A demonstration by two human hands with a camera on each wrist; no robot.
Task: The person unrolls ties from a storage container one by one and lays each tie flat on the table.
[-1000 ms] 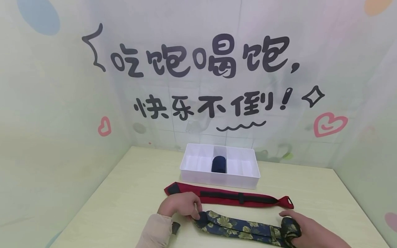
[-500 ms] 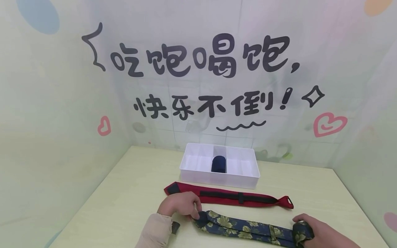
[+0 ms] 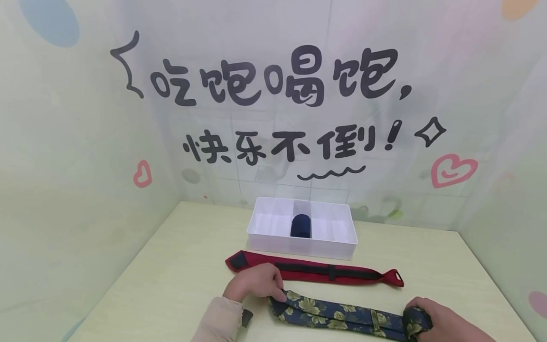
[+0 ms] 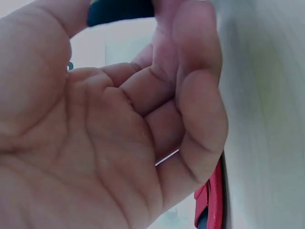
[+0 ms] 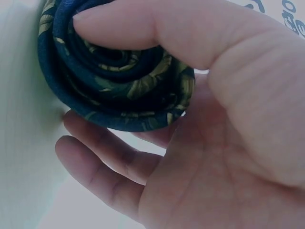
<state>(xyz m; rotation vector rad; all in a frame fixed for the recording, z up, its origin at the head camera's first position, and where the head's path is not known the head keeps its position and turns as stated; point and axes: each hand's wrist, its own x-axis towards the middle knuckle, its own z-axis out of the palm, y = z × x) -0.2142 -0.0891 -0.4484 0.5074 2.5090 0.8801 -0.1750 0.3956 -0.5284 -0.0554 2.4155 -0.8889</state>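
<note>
A navy necktie with yellow-green flowers [image 3: 316,311] lies stretched along the front of the table, its left end flat and its right end rolled up. My left hand [image 3: 258,281] pinches the flat end between thumb and fingers; in the left wrist view only a dark edge of the tie [image 4: 121,10] shows at the top. The rolled part [image 3: 416,320] is gripped by my right hand [image 3: 446,325]. Seen from the right wrist, the coil [image 5: 119,105] shows its spiral layers, with my thumb across its near face and fingers behind and below.
Just behind lies a red necktie [image 3: 361,280], back side up, partly covered by my left hand. Farther back stands a white divided box [image 3: 299,245], with a rolled navy tie [image 3: 301,225] in its middle compartment. Printed curtains rise around the table [image 3: 171,247].
My right hand has moved right with the rolled part, exposing more flat tie, and then stayed there. The left hand has shifted slightly right, still pinching the flat end.
</note>
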